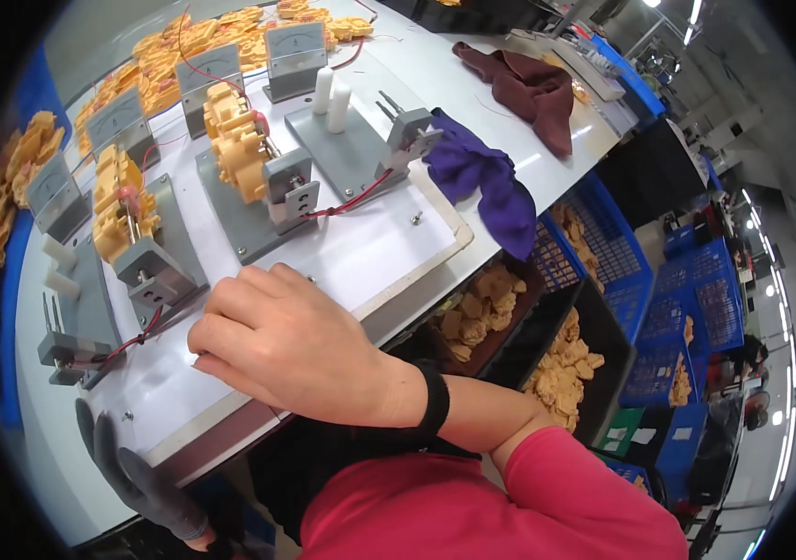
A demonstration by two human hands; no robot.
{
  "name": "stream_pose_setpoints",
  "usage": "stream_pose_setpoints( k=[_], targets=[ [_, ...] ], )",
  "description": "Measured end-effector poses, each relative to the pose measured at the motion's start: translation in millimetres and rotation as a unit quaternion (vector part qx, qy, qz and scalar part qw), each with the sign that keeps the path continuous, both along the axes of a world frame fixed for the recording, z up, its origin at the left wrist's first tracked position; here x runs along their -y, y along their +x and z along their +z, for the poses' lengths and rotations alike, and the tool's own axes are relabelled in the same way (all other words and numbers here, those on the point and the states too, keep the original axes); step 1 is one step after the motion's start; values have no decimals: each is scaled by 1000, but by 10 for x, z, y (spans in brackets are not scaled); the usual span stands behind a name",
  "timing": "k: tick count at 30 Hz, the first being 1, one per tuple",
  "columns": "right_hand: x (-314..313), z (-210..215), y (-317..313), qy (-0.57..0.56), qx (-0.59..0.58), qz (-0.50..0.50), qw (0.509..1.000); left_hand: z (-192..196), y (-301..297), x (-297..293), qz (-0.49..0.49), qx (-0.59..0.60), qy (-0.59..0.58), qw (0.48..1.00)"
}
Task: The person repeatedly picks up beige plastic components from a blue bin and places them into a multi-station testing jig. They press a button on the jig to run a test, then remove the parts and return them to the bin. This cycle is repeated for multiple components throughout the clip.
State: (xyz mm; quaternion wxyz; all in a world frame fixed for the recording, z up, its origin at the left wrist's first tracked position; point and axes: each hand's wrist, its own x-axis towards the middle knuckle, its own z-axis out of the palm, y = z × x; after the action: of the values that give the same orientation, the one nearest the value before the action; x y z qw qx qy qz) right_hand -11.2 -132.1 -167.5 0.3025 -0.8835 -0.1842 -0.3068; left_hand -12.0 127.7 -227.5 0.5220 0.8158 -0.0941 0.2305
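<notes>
My right hand (286, 341), bare with a black band at its wrist, hovers over the front of a white board (370, 252). Its fingers are curled, and what lies inside them, if anything, is hidden. At the lower left, my left hand (141, 481) wears a dark grey glove, fingers stretched out beside the board's corner. Beyond my right hand, a yellow plastic gearbox (118, 205) sits in a grey metal fixture (157, 271). Another yellow gearbox (235, 140) is in the middle fixture (288, 182). The right fixture (347, 154) and the left fixture (81, 322) hold no gearbox.
Needle meters (211, 79) stand behind the fixtures, with red wires about. Yellow gearboxes (160, 65) are heaped at the back. A purple cloth (482, 177) and a maroon cloth (529, 89) lie on the right. Below stand blue crates (608, 247) and a dark bin (608, 401) of yellow parts.
</notes>
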Motion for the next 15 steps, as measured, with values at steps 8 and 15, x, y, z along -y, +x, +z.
stream_pose_setpoints(
  k=[8,15],
  targets=[
    [-13,-34,-7,2,-1,-2,1000,-9,-8,59,5,3,-13,1000],
    [-15,-50,3,3,6,-5,1000,19,-18,107,3,11,-14,1000]
  ],
)
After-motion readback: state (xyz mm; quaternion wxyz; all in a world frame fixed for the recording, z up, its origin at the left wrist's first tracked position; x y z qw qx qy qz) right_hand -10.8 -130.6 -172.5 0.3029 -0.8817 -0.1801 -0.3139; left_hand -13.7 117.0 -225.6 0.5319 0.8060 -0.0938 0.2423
